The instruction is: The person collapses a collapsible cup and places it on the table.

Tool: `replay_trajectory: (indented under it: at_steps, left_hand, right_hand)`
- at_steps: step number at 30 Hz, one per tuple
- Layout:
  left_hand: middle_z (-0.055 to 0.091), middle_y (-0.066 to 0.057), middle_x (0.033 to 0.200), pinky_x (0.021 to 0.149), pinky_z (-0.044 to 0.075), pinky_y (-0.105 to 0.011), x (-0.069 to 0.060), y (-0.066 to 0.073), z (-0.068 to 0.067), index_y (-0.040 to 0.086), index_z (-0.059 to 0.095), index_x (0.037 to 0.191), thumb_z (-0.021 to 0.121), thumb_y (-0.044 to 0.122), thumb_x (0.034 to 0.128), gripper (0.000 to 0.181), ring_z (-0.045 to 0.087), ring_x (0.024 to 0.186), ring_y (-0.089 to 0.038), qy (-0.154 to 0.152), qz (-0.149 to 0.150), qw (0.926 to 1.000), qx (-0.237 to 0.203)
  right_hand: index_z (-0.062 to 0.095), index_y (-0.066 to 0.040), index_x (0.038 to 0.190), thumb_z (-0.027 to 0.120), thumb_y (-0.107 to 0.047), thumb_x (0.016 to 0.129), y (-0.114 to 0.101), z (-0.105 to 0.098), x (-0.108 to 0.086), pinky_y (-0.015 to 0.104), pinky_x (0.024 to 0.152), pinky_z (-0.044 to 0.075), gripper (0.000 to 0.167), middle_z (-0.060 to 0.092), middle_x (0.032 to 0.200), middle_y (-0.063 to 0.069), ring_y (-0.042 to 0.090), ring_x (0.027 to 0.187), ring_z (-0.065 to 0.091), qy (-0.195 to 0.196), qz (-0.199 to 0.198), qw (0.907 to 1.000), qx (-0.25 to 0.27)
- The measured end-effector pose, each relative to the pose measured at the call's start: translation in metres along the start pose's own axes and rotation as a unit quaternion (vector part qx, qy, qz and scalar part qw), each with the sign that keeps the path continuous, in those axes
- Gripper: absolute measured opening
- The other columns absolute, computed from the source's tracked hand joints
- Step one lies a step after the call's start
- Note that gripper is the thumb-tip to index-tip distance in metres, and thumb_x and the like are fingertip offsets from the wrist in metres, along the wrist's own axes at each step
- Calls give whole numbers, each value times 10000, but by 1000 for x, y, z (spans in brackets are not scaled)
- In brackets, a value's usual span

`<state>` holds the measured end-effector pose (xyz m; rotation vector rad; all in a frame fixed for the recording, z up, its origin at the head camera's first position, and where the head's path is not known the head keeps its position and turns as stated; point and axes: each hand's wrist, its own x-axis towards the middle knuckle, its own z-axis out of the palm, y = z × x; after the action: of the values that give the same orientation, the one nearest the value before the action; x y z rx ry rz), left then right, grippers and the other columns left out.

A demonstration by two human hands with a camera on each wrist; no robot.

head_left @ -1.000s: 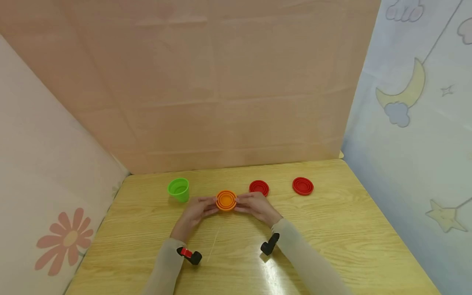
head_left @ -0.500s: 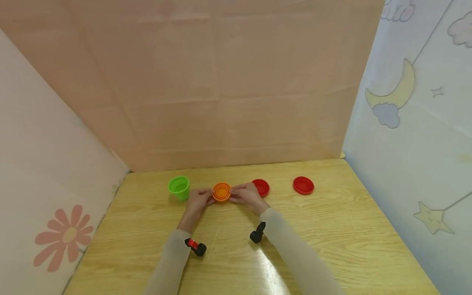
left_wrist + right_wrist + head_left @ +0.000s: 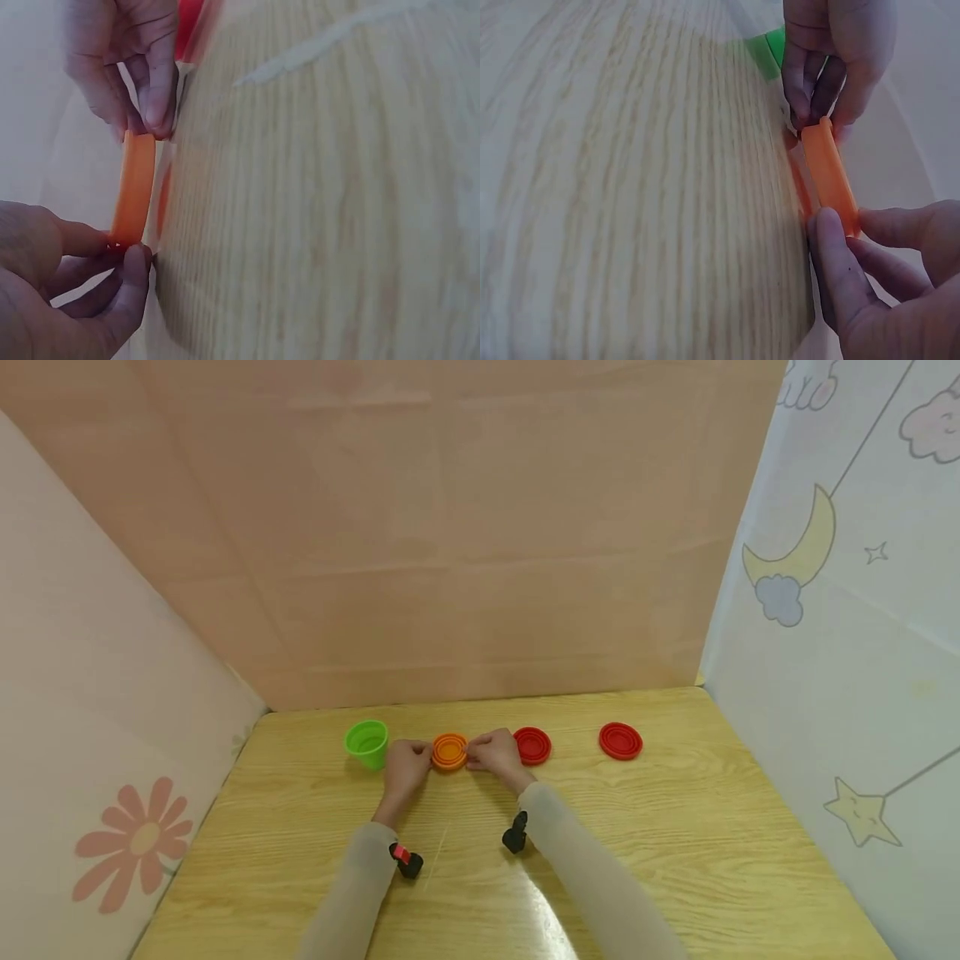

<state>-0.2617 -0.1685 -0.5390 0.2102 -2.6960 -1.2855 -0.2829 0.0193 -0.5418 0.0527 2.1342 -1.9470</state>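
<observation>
Both hands hold a flattened orange collapsible cup (image 3: 450,752), its rings folded into a low disc. My left hand (image 3: 407,768) pinches its left edge between thumb and fingers. At the opposite edge, my right hand (image 3: 495,753) pinches with the thumb and fingertips. Seen side-on in the left wrist view, the orange cup (image 3: 135,187) lies level with a thin gap over the tabletop and an orange reflection under it. An expanded green cup (image 3: 367,743) stands upright just left of my left hand. Partly behind my right hand lies a flattened red cup (image 3: 533,746).
A second flattened red cup (image 3: 620,741) lies farther right on the wooden table (image 3: 675,827). A brown sheet (image 3: 480,543) rises along the back edge. Patterned walls flank the table left and right.
Both hands have carried the orange cup away from me and slightly left, bringing it down close to the table, level with the row of other cups. The head view has shifted slightly.
</observation>
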Motion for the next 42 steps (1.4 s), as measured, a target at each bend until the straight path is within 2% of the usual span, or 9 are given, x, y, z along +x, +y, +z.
replay_trajectory:
  at_steps: [7, 12, 19, 24, 26, 29, 32, 37, 42]
  left_hand:
    - [810, -183, 1024, 817, 651, -470, 2, -2, 1, -4, 834, 993, 671, 131, 985, 212, 772, 987, -317, 111, 138, 9994, 286]
    - [814, -164, 1025, 770, 641, -404, 0, -1, -1, 21, 841, 990, 666, 151, 992, 218, 756, 933, -246, 77, 24, 9998, 175]
    - [798, -171, 925, 611, 548, -284, -3, 1, -4, -2, 831, 958, 641, 125, 988, 230, 685, 763, -203, 119, 135, 9996, 233]
    - [776, -213, 1018, 776, 639, -439, -18, 3, -15, -61, 766, 1053, 612, 134, 993, 255, 736, 913, -288, 34, 267, 9987, 441]
    - [765, -209, 1046, 816, 636, -464, -23, 5, -25, -53, 745, 1094, 612, 158, 1007, 264, 734, 953, -303, -107, 267, 9989, 369]
    - [752, -184, 1022, 755, 618, -392, -28, 5, -45, -30, 747, 1096, 625, 164, 1016, 243, 713, 895, -268, -432, 301, 9985, 160]
    - [738, -192, 1036, 733, 603, -328, -26, 1, -67, -38, 737, 1131, 640, 162, 1031, 243, 691, 880, -229, -1045, 353, 9938, -161]
    - [722, -249, 1143, 864, 644, -406, -16, -18, -103, -72, 686, 1220, 643, 190, 1052, 315, 711, 1004, -299, -2299, 467, 9708, -493]
    - [728, -234, 1152, 929, 647, -463, -12, -41, -137, -66, 698, 1136, 653, 138, 1026, 236, 728, 1037, -345, -2926, 445, 9545, -356]
  right_hand:
    - [781, 91, 1065, 693, -22, 958, -2, 5, 2, 329, 739, 680, 179, 779, 1107, 254, 262, 821, 806, 106, -164, 9989, -431]
    - [787, 82, 1048, 679, -21, 962, -3, 7, 1, 309, 699, 676, 172, 786, 1072, 239, 255, 790, 800, 228, -184, 9972, -694]
    - [784, 84, 1043, 685, -24, 962, -4, 7, 0, 308, 691, 675, 168, 785, 1033, 237, 242, 775, 793, 238, -186, 9973, -666]
    - [789, 58, 1035, 718, -70, 952, -7, 7, -2, 321, 677, 673, 169, 791, 982, 209, 245, 733, 795, 258, -134, 9960, -851]
    - [797, 36, 1021, 725, -92, 946, -10, 8, -3, 314, 644, 661, 165, 797, 960, 177, 250, 703, 786, 380, -187, 9938, -1024]
    - [814, -17, 996, 729, -130, 943, -18, 10, -3, 284, 591, 606, 150, 800, 937, 132, 227, 669, 741, 575, -365, 9886, -1345]
    - [816, -60, 983, 736, -161, 946, -28, 13, -2, 253, 613, 550, 134, 789, 974, 102, 178, 722, 678, 532, -678, 9843, -1542]
    - [796, -61, 1014, 779, -217, 951, -36, 26, 3, 279, 734, 592, 169, 772, 1018, 108, 180, 855, 681, -33, -1225, 9804, -1543]
    - [767, -61, 1129, 834, -270, 916, -39, 44, 2, 342, 863, 631, 306, 777, 1064, 93, 194, 955, 718, -434, -1456, 9777, -1451]
